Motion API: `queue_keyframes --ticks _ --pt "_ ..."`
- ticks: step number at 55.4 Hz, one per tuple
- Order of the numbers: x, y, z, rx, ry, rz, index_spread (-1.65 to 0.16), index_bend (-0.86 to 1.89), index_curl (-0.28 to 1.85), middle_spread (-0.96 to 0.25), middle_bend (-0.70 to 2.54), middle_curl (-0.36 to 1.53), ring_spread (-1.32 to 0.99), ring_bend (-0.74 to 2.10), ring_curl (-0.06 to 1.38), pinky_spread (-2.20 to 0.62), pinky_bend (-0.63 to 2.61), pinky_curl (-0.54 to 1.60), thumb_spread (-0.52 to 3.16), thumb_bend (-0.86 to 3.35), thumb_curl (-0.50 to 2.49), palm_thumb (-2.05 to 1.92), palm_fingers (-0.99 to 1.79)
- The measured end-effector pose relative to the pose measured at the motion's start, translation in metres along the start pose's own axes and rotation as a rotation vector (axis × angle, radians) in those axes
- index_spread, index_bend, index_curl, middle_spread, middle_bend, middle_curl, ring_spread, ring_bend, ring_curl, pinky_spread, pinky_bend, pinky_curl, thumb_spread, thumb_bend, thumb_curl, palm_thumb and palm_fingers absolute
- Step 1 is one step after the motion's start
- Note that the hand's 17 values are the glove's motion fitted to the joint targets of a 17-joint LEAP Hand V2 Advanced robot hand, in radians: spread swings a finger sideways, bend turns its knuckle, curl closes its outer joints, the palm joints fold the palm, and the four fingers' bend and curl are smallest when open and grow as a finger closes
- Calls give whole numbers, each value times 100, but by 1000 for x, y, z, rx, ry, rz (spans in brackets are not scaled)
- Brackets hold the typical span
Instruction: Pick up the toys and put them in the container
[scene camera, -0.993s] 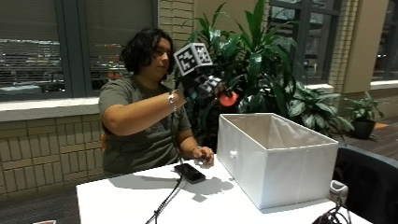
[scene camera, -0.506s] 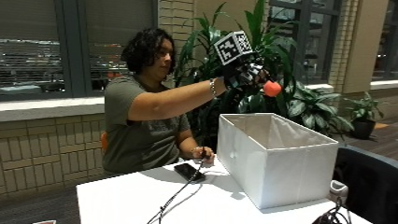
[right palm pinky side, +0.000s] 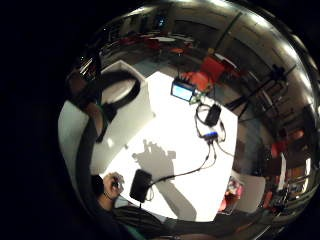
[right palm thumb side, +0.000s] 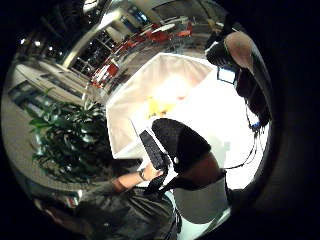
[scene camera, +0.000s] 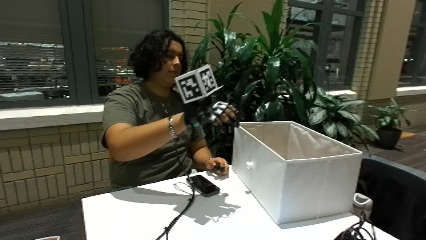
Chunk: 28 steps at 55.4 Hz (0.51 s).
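My gloved right hand (scene camera: 216, 114) hangs in the air left of the white fabric container (scene camera: 293, 170), above the table and level with the container's rim. Its fingers are loosely curled and hold nothing that shows. No toy is visible in the outside view. In the thumb side palm view the open container (right palm thumb side: 150, 80) lies below the palm, with yellowish toys (right palm thumb side: 159, 106) on its floor. Black gloved fingers (right palm thumb side: 180, 142) cross that view.
The bare left hand (scene camera: 216, 167) rests on the white table (scene camera: 133, 215) beside a black phone (scene camera: 203, 185) with a cable. A small lit screen (right palm pinky side: 183, 91) and cabled devices (right palm pinky side: 212, 115) sit at the table's far side. Large plants (scene camera: 279, 75) stand behind the container.
The hand held a red toy above the container half a second ago. Now it has drawn back to the left and lower, and the red toy is no longer in it.
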<state>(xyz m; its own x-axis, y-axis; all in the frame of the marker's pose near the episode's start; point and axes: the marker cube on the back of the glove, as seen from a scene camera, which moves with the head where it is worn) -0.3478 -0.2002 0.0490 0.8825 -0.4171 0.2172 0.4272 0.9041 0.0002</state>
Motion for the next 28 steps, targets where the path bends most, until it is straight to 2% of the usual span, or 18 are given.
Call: queue_keyframes --ticks 4,14,21,28 --pt "23 32 13 -32 -61 25 -36 41 51 -44 89 106 -41 136 78 -45 121 69 120 -3 24 -3 51" --pt "69 96 47 -73 -71 51 -37 50 54 -36 68 92 -36 108 66 -29 98 58 122 -4 23 -5 24" --pt "98 119 77 -122 6 -37 -38 51 55 -30 53 82 -33 92 58 -17 90 52 123 -4 23 -5 6" --pt "122 132 109 -146 -11 -20 -38 52 53 -26 45 75 -33 81 52 -10 84 46 121 -5 22 -7 2"
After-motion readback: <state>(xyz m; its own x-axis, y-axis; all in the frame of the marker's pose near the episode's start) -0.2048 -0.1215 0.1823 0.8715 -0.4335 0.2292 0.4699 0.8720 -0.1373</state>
